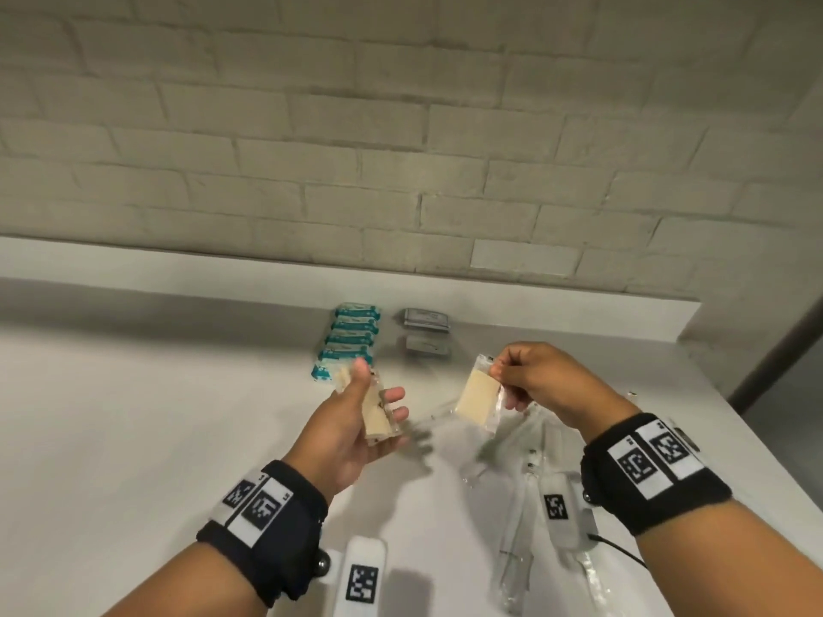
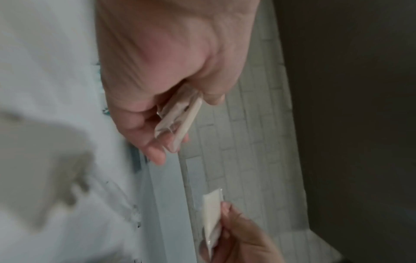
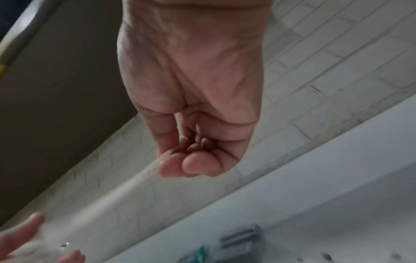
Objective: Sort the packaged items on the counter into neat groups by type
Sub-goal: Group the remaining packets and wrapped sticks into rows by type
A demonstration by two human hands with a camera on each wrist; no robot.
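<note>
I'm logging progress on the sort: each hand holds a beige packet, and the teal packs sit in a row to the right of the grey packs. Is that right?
One detail is off. In the head view the teal packs sit to the left of the grey packs, not the right. The rest stands: the left hand and right hand each hold a beige packet.

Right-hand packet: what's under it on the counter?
Below the packet pinched by the right hand lie clear plastic wrappers on the counter. The arm covers some; their contents can't be made out.
</note>
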